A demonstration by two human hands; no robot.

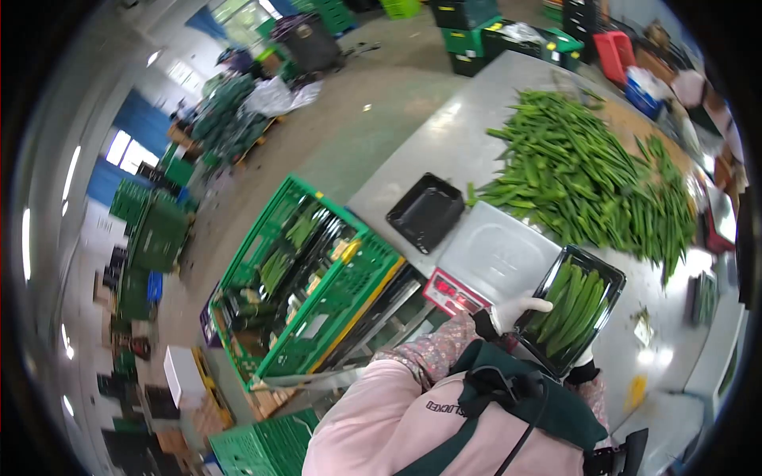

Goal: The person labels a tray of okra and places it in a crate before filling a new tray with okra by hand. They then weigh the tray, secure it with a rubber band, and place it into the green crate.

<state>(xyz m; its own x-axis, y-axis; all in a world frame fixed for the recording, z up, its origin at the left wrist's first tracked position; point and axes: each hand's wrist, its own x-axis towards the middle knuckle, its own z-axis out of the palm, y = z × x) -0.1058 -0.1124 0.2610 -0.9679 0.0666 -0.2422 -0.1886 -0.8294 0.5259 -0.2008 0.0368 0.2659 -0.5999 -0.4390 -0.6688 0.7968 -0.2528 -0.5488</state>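
A black plastic tray of okra (pixel 573 308) is held in front of my chest, the green pods lying lengthwise in it. My left hand (pixel 514 314), in a white glove, grips the tray's left edge with the thumb over the rim. Mostly hidden behind the near right corner, my right hand (pixel 586 359) is also gloved and appears to support the tray there. Beside the tray is a weighing scale (pixel 500 244) with a bare metal pan and a red display panel (pixel 456 292). An empty black tray (pixel 426 212) sits left of the pan.
A large heap of loose okra (pixel 579 170) spreads over the metal table (pixel 444 131). To the left stands a green crate (pixel 317 317) holding filled black trays. Stacked green crates (pixel 266 444) are at the lower left. A red container (pixel 613 54) is at the far right.
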